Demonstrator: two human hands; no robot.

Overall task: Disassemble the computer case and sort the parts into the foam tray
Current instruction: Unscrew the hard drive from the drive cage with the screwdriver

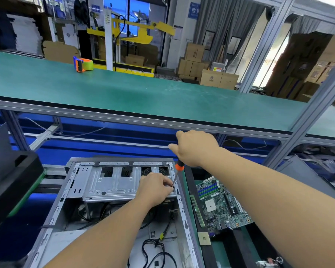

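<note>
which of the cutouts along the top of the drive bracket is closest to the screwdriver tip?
The rightmost cutout, at the bracket's right end beside the screwdriver shaft. The other three sit further left, away from both hands.

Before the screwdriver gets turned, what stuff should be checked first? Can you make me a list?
1. Right hand grips the screwdriver handle: ok.
2. Left hand steadies the shaft near its tip, on the metal bracket: ok.
3. Tip seated in a screw: cannot tell, fingers hide it.
4. Screwdriver upright over the screw: not ok, it tilts a little.
5. Black cables lie lower in the computer case, away from the tool: ok.
6. Motherboard already out, lying right of the case: ok.
</note>
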